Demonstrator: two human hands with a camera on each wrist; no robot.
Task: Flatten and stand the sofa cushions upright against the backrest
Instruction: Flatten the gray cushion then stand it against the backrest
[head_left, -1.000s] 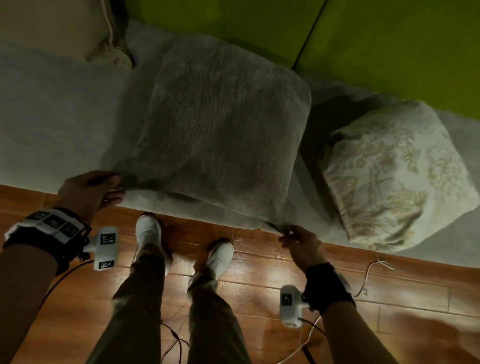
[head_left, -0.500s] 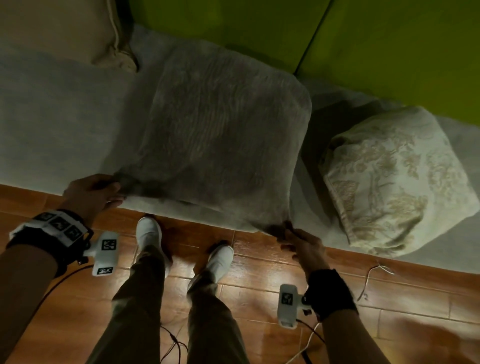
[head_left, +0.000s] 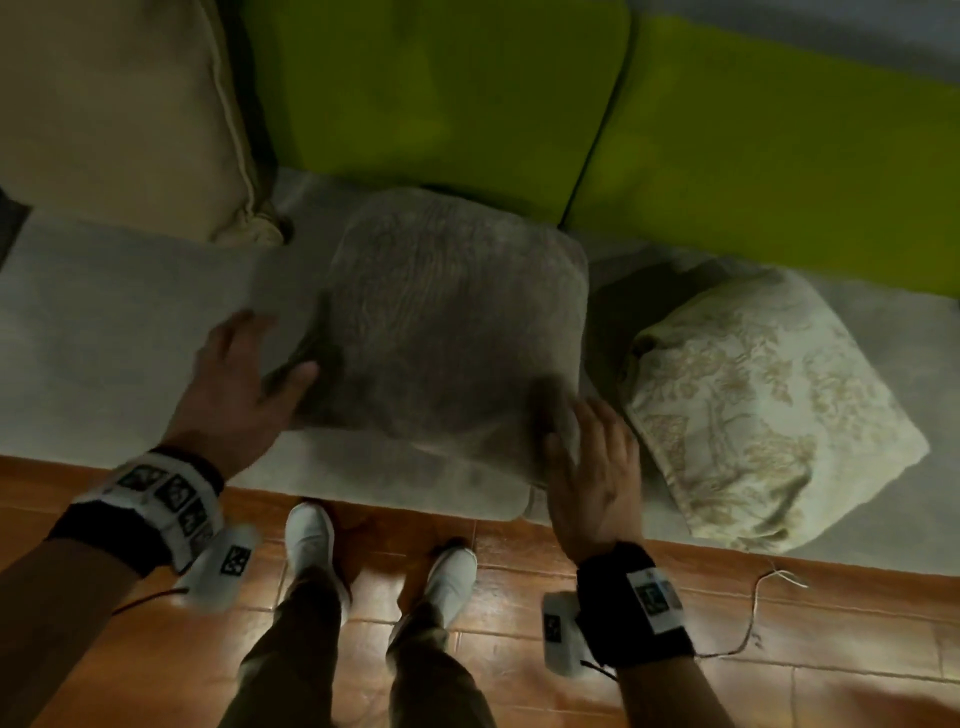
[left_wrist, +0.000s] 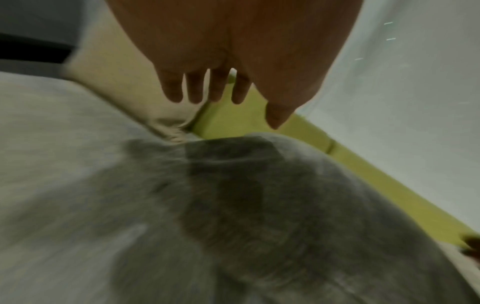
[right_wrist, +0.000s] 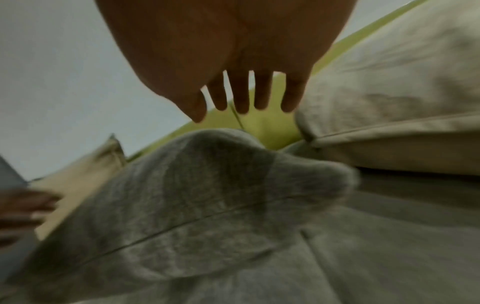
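Grey cushion (head_left: 447, 332) lies flat on the sofa seat (head_left: 119, 322), far edge close to the green backrest (head_left: 441, 104), not upright yet. Left hand (head_left: 234, 395) is at its left edge, fingers (left_wrist: 194, 90) spread and straight, holding nothing; the wrist view shows them in the air above the cushion, so contact is unclear. Right hand (head_left: 592, 467) is at the near right corner, fingers (right_wrist: 240, 96) likewise splayed, no grip, contact also hard to tell through motion blur. Both hands look set to pat or press, a judgement only. Risks: with flat palms and no hold, a push on the soft filling could slide the cushion along the seat instead of flattening it, or bunch stuffing toward the far edge so it stays lumpy. Pressing only near the front corners may leave the middle domed, and a domed cushion will probably slump forward once stood up. The near edge sits close to the seat front above the wooden floor (head_left: 519, 571); a pull toward the person could tip it off. The floral cushion (head_left: 753, 405) lies just beside on the right, tilted and crumpled, so a sweep by the right hand could knock it further askew. The beige cushion (head_left: 114, 114) at left leans on the backrest; it may get nudged when the grey one is raised. A loose cable (head_left: 753, 613) on the floor is a snag hazard for the right wrist.
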